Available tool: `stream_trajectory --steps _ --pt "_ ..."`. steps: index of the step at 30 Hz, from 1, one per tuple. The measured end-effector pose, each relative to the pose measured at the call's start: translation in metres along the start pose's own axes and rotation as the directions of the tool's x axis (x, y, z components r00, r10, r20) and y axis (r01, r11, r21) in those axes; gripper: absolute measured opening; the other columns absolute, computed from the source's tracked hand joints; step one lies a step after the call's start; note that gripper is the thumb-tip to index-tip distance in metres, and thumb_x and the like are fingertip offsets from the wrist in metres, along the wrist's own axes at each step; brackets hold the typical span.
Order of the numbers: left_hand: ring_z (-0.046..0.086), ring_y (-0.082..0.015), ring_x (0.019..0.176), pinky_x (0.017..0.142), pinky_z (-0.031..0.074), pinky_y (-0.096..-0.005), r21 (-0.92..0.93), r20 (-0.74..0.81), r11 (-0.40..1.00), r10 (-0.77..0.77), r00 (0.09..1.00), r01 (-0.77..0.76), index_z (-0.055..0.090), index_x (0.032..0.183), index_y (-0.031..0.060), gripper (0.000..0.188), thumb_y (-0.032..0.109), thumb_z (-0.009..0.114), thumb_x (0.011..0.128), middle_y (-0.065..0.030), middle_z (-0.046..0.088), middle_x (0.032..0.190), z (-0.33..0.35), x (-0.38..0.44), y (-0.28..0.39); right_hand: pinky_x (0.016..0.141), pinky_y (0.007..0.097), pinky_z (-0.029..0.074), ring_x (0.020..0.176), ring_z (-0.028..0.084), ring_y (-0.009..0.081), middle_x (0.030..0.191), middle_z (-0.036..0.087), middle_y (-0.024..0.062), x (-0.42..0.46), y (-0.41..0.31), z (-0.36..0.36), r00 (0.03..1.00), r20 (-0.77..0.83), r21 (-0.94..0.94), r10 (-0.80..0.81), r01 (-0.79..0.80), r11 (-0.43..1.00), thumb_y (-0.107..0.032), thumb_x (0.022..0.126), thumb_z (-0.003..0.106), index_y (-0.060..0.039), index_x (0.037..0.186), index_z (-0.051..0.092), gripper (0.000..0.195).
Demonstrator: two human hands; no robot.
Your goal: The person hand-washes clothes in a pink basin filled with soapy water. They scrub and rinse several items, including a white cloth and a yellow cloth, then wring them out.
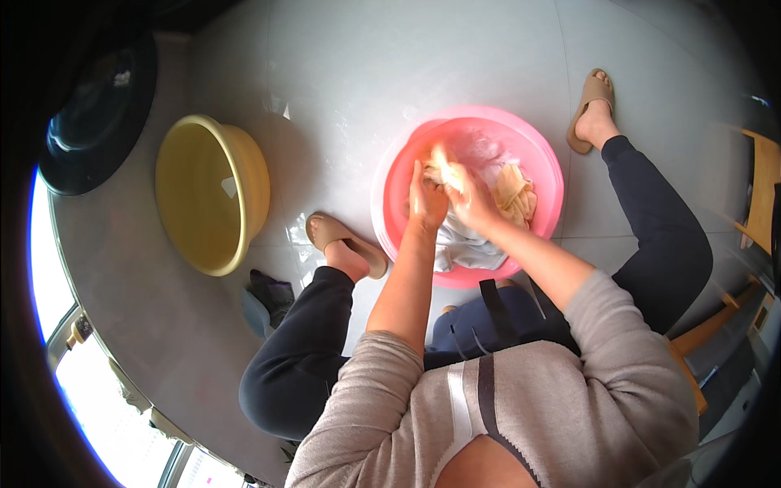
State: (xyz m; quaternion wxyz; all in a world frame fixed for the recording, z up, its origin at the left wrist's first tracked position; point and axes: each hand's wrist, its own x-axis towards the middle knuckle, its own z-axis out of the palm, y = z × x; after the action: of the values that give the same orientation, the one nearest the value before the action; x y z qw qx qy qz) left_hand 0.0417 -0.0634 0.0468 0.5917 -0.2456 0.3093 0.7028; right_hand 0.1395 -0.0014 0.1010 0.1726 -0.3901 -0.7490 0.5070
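Note:
A pink plastic basin [470, 113] stands on the floor between my feet. Over its left half, my left hand [428, 198] and my right hand [468, 194] are close together, both gripping a pale yellow cloth [440, 163] that is blurred by motion. Wet white cloth [467, 244] lies bunched below my wrists, inside the basin. At the basin's right side rests a folded, light yellow cloth [514, 192]. Some whitish, wet material shows near the far wall; I cannot tell whether it is fabric or suds.
To the left, an empty-looking yellow plastic basin [253, 171] leans on its side. A dark round basin [104, 122] is farther left. Dark cloth [271, 296] lies by my left knee. Wooden furniture [763, 189] stands at the right edge. Grey tiles [341, 73] cover the floor.

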Motion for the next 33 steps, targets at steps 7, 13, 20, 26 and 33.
stream_trajectory --steps 7,13,20,26,33 --pt "0.059 -0.0188 0.08 0.072 0.05 -0.0303 0.293 0.009 0.956 0.002 1.0 -0.005 0.058 0.096 0.0116 0.028 0.039 0.053 0.092 -0.0047 0.061 0.086 0.017 -0.02 0.002 0.068 0.0418 0.049 0.078 0.061 0.0329 0.084 0.057 0.0102 -0.039 -0.089 -0.033 0.978 0.155 -0.135 -0.137 0.159 0.978 -0.026 0.075 0.074 -0.0067 0.092 0.059 0.03" --pt "0.061 -0.0207 0.079 0.069 0.051 -0.0325 -0.219 0.166 0.966 -0.104 0.981 0.139 0.058 0.098 0.0102 0.029 0.036 0.045 0.095 -0.0072 0.062 0.092 0.005 -0.022 -0.023 0.066 0.0403 0.05 0.075 0.062 0.03 0.08 0.061 0.0095 -0.014 -0.046 -0.011 0.974 0.014 -0.151 -0.227 0.226 0.962 -0.025 0.075 0.071 -0.0104 0.087 0.061 0.022" --pt "0.063 -0.0237 0.087 0.077 0.053 -0.036 0.181 -0.123 0.983 0.019 0.992 0.003 0.058 0.103 0.0083 0.03 0.033 0.043 0.094 -0.007 0.063 0.097 0.057 -0.036 -0.011 0.079 0.0429 0.046 0.088 0.06 0.0399 0.085 0.064 0.0216 0.033 0.013 -0.026 0.936 0.128 -0.162 0.328 -0.307 0.938 -0.049 0.092 0.04 -0.0053 0.096 0.061 0.049" --pt "0.061 -0.0322 0.097 0.086 0.051 -0.0432 -0.04 0.107 0.987 -0.154 0.982 0.159 0.058 0.11 0.0 0.044 0.036 0.042 0.09 -0.0172 0.062 0.106 0.087 -0.084 -0.007 0.075 0.0441 0.047 0.082 0.062 0.0395 0.083 0.063 0.0249 0.028 0.018 -0.072 0.833 0.167 -0.494 0.528 -0.393 0.776 -0.063 0.088 0.039 0.0041 0.092 0.057 0.07" --pt "0.065 -0.0261 0.085 0.08 0.053 -0.0348 0.272 0.189 0.922 -0.332 0.924 0.276 0.057 0.107 -0.0028 0.036 0.025 0.052 0.085 -0.0146 0.064 0.099 0.109 -0.127 -0.06 0.083 0.0319 0.048 0.103 0.057 0.0207 0.115 0.055 0.0135 -0.004 0.005 -0.123 0.513 0.646 0.201 0.566 -0.829 0.522 -0.035 0.079 0.063 0.0001 0.123 0.046 0.058"
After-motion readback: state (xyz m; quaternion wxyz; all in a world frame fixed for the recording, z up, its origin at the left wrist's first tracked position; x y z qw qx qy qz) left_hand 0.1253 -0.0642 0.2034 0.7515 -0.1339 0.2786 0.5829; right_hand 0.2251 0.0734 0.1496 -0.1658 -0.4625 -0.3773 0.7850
